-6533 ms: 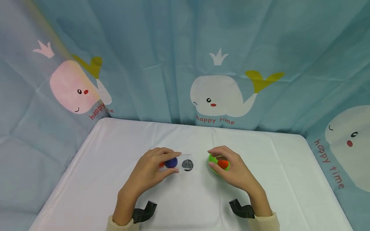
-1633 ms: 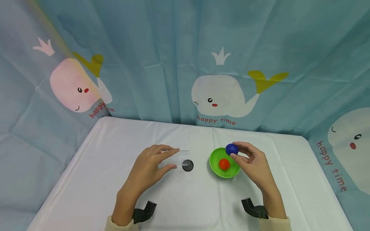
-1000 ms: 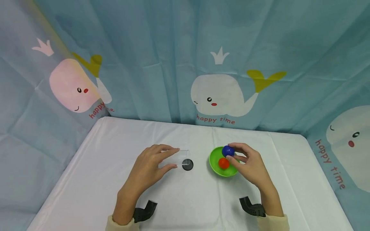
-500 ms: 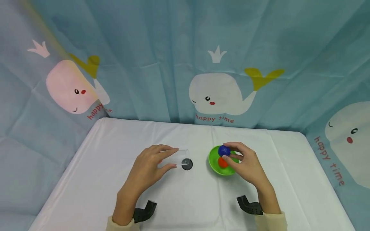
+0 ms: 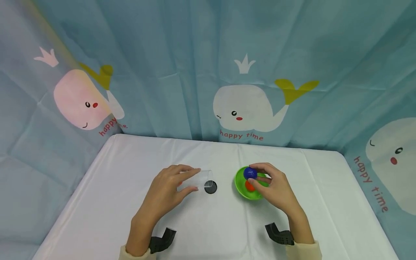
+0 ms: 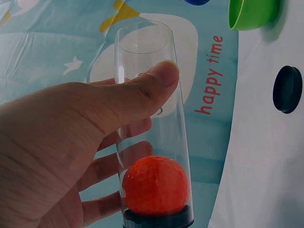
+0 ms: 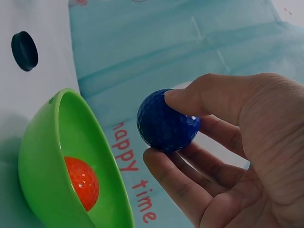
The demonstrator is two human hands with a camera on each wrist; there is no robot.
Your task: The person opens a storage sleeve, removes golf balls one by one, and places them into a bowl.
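My left hand (image 5: 165,187) grips a clear plastic tube (image 5: 206,178), its mouth towards the right. In the left wrist view an orange golf ball (image 6: 156,185) lies at the tube's closed end, against a black cap (image 6: 159,218). My right hand (image 5: 276,187) pinches a blue golf ball (image 5: 250,173) between thumb and fingers. Beneath it stands a green bowl (image 5: 239,187), holding another orange golf ball (image 7: 83,183). From the right wrist view, the blue ball is apart from the bowl's rim. The tube's closed end is hidden by my left hand in the head view.
A loose black cap (image 5: 210,187) lies on the white tablecloth (image 5: 224,224) between the tube's mouth and the bowl. Behind the table hangs a blue curtain (image 5: 182,108) with whale prints. A black mount (image 5: 163,241) sits on each wrist.
The blue golf ball was in the tube at first; now my right hand has it. Lately that hand has shifted left over the bowl. My left hand keeps its place with the tube.
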